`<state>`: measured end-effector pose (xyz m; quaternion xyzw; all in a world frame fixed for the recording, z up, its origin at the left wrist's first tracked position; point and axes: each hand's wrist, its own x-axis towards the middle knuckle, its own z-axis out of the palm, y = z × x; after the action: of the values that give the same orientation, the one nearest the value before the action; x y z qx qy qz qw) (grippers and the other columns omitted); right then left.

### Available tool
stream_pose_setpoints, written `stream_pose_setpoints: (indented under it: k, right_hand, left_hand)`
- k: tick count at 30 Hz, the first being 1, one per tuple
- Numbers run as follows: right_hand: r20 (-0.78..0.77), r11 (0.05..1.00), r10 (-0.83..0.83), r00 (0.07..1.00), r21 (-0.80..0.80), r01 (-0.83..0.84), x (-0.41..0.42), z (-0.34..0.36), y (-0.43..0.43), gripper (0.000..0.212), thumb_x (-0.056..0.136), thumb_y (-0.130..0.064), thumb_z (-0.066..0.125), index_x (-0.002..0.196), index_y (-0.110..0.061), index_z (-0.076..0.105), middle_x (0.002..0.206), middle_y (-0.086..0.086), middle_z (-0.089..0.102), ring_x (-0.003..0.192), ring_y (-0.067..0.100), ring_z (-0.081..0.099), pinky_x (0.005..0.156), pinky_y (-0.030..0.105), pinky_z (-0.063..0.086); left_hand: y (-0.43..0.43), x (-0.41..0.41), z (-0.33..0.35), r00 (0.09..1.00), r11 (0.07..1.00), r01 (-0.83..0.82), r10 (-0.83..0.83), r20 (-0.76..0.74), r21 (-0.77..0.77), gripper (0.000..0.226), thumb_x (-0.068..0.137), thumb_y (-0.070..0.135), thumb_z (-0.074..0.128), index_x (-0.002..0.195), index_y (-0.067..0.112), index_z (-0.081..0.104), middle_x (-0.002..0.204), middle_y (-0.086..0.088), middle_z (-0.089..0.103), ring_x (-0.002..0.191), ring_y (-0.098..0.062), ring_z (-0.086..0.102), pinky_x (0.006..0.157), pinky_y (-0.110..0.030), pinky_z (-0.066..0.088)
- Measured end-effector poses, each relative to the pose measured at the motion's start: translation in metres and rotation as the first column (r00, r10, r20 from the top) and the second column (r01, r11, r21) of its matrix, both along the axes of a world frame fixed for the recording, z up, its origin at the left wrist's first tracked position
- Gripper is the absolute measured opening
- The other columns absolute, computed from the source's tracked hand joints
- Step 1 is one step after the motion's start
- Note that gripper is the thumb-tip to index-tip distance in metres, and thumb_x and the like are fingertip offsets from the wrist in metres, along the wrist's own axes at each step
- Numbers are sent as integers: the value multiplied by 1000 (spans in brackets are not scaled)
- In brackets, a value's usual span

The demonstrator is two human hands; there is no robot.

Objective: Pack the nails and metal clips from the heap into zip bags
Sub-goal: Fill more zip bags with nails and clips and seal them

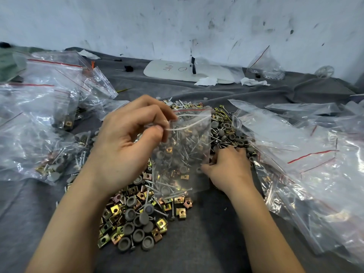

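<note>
Scuffed white wall (216, 20) stands behind a rumpled grey cloth (197, 243) that covers the whole work surface. Filled bags (45, 123) are piled on the left and flat clear bags (305, 154) with red zip lines are piled on the right. Between them, in the middle of the cloth, spreads the heap (137, 217), a tangle of silver, brassy and grey pieces

Over the heap hangs one zip bag (185, 150), mouth up and seemingly part filled. The left hand (128, 142) pinches its top edge between thumb and curled fingers. The right hand (228, 166) lies low on the heap beside the bag's lower corner; its fingers are bent into the pieces and partly hidden, so I cannot tell whether it has hold of anything

The film looks thin, soft and slippery, and it should sag as it fills. The ridged zip strip seems the safest place to take hold. The nails (173, 191) are thin, stiff and pointed, so they could prick through the plastic or a fingertip. The metal clips (115, 208) are small folded squares with a hole in them, light and sharp-edged, best scooped up in a loose handful
</note>
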<state>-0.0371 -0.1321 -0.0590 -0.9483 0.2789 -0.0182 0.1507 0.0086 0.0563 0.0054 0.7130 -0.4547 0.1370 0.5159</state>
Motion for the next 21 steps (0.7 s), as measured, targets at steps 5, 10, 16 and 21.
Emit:
stream_pose_setpoints:
  k: [5,10,16,21]
  right_hand:
    - [77,984,-41,996,178,27,-1,1,-5,34,82,-41,65,69,-13,51,93,10,63,109,34,50,82,39,45]
    - [193,946,-87,977,324,20,-3,3,-14,17,82,-26,66,72,-20,54,73,-2,61,70,17,56,57,28,39]
    - [387,869,-142,911,489,-72,-7,14,-21,17,86,-12,58,73,-21,64,67,-5,61,63,13,54,58,28,42]
    - [488,797,-192,851,584,-155,-16,26,-19,23,86,-2,59,76,-21,66,78,1,67,65,6,59,60,23,50]
  left_hand:
    - [1,0,1,1000,1000,-3,3,4,6,18,79,19,42,67,13,53,95,0,63,86,-11,59,73,-19,42]
    - [2,1,1,1000,1000,-2,2,3,16,20,79,19,42,67,10,54,95,1,63,84,-12,59,72,-20,42]
    - [0,0,0,1000,1000,13,-13,2,22,17,79,18,42,70,12,55,95,-1,63,79,-7,58,70,-18,42]
    - [-3,-3,0,999,999,47,-47,-5,11,16,80,18,43,73,13,56,96,-5,63,73,-5,57,67,-19,43]
